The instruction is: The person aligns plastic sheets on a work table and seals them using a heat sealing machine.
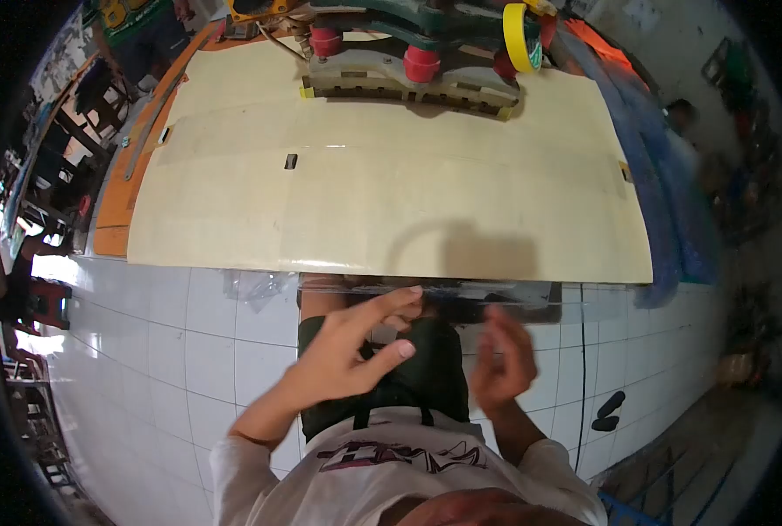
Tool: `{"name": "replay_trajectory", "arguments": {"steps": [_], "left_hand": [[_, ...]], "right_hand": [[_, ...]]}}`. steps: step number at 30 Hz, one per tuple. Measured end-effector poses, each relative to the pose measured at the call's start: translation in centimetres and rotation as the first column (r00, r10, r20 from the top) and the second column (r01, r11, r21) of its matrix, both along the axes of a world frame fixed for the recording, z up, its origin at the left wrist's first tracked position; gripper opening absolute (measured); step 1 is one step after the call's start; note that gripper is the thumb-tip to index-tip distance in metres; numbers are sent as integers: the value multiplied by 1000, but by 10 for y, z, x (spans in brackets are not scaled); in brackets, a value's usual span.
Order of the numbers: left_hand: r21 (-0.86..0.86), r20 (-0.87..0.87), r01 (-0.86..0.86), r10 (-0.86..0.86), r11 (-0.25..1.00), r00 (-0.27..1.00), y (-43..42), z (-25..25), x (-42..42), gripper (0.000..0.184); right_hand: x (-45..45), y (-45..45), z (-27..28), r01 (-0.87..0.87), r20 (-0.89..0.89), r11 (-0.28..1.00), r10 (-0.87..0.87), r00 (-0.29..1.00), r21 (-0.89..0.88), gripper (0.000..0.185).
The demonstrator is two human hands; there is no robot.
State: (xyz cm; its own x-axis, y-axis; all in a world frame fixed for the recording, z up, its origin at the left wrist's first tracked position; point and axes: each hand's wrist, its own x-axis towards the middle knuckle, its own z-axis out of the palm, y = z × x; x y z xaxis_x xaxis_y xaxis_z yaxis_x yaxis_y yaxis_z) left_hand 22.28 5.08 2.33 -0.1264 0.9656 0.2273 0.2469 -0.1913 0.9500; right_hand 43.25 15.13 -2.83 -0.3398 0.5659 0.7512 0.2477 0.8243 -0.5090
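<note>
Left hand [347,346]: grip wide, thumb apart from the straightened fingers, index tip over the clear plastic strip [487,290]; cannot tell whether they touch.
Right hand [506,361]: blurred, fingers curled, just below the strip; cannot tell whether the grip holds anything.
Strip: thin, shiny, see-through, lying lengthwise along the near edge of the worktop [113,230], above the person's lap.
Plastic bag or film [261,287]: clear, crumpled, below the edge at left; contents cannot be made out.
Worktop: orange-brown along the left, mostly under a smooth cream sheet [364,210] with small dark rectangles.
Machine [364,26]: dark green, at the far side, red round knobs [421,64], curved grey base.
Tape roll [515,39]: yellow ring, upright against the machine.
Shirt print [399,455]: dark, angular, on white cloth; unreadable.
Floor [259,359]: glossy white square tiles.
</note>
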Motion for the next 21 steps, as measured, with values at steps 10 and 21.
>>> {"name": "replay_trajectory", "arguments": {"steps": [10, 21], "left_hand": [[-120, 435, -157, 194, 980, 879, -14, -34, 21, 44], [-50, 443, -417, 395, 907, 805, -18, -40, 2, 39]], "right_hand": [[-28, -36, -10, -494, -21, 845, 500, 866, -205, 15], [31, 35, -1, -281, -511, 626, -222, 830, -728, 50]]}}
